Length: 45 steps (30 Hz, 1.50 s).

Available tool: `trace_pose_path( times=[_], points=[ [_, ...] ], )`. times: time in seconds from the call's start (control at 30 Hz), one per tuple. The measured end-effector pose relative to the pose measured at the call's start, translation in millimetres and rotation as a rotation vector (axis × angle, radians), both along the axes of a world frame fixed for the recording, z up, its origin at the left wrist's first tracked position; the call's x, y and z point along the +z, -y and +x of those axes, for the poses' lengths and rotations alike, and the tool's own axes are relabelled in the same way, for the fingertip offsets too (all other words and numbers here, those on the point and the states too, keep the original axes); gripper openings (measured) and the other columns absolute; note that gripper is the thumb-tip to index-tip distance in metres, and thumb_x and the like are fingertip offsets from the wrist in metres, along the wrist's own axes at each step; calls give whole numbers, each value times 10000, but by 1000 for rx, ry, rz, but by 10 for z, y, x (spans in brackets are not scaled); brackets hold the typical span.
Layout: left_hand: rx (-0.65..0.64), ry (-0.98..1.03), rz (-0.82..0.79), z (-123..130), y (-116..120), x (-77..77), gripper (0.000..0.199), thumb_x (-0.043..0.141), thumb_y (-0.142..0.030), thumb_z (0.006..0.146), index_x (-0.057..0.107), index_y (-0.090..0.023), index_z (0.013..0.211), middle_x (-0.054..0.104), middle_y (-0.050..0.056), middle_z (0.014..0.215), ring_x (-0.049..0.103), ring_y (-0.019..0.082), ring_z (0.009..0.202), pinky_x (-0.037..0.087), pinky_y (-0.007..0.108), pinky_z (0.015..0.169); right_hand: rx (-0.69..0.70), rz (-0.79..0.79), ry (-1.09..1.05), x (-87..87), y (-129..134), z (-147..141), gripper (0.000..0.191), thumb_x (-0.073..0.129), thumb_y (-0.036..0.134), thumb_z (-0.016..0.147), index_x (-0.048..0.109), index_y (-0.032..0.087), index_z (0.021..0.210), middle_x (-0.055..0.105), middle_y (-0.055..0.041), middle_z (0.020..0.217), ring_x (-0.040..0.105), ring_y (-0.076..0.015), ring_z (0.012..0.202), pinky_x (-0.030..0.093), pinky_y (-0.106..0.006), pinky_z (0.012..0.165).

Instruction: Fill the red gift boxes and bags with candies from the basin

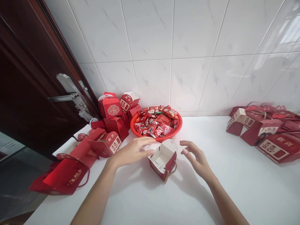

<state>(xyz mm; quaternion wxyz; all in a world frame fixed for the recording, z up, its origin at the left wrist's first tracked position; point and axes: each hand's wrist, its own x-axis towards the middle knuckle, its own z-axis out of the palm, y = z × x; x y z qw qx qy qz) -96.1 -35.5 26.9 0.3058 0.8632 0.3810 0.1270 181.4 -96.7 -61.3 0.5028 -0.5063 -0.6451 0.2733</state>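
Flanking box with half-spread left hand, hold unclear, and loosely curled, empty right hand, perhaps risking tipping by bumping flap.

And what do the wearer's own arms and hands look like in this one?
Both forearms are bare, with no sleeve showing as far as the picture reaches. The left hand and right hand are ungloved, with slim fingers. No ring, watch or bracelet can be seen on either side.
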Motion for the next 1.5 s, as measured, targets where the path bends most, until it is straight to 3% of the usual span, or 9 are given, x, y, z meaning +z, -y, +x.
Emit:
trace_pose_path(
  times=[0.1,0.23,0.43,0.7,0.93,1.1,1.17,1.33,1.5],
  points=[
    [118,80,86,-39,-142,34,498,557,-589,922,711,-240,1242,713,65,1290,671,260,1173,553,337,974,-33,-17,-45,-24,-20,-8,425,490,604,969,678,233,1053,687,-114,1221,703,-203,796,587,-391,821],
    [258,155,259,-44,-487,-8,423,550,-522,910,756,-206,1102,754,72,1189,665,267,1164,515,366,1035,-63,-61,-83,-51,-41,-22,447,493,627,956,679,223,1012,702,-112,1134,699,-197,742,585,-355,727],
    [258,-58,252,114,-915,-162,491,584,-534,875,713,-195,1205,726,103,1240,668,296,1145,507,382,1008,-80,-74,-74,-102,-70,-17,488,513,669,925,684,219,1010,712,-112,1063,714,-209,727,576,-334,660],
    [267,-103,221,269,-1079,-288,556,698,-526,819,679,-206,1273,683,120,1285,637,326,1179,480,417,1040,-85,-92,-53,-161,-108,-26,536,500,700,912,678,201,993,716,-124,1032,720,-215,693,565,-329,621],
    [276,142,118,253,-1133,-391,782,825,-304,675,570,-201,1407,583,133,1376,671,270,1092,553,403,980,-78,-94,-53,-201,-123,-32,446,533,628,915,667,207,983,719,-120,1060,724,-211,699,583,-358,699],
    [269,305,86,233,-1149,-461,793,800,-208,649,564,-163,1404,673,125,1275,658,266,1142,514,402,1052,-99,-118,-73,-208,-142,-42,402,542,564,912,676,196,999,706,-53,734,719,-238,692,551,-351,673],
    [276,331,95,228,-1156,-485,726,788,-226,665,601,-165,1363,702,117,1234,649,279,1170,499,413,1066,-101,-109,-113,-177,-181,-60,374,554,546,906,676,200,979,680,-30,667,710,-238,668,537,-347,650],
    [234,439,76,217,-1207,-544,609,746,-293,726,631,-223,1320,651,85,1372,587,295,1294,447,431,1122,-2,9,-267,76,-495,-138,308,658,527,845,686,224,892,736,-63,914,666,-187,614,561,-371,665],
    [205,511,87,182,-1242,-568,758,796,-386,707,549,-232,1406,528,105,1515,481,339,1404,373,473,1181,54,-43,-374,346,-1080,-383,333,804,510,691,692,230,831,736,-54,872,686,-236,824,558,-354,712]
  ],
)
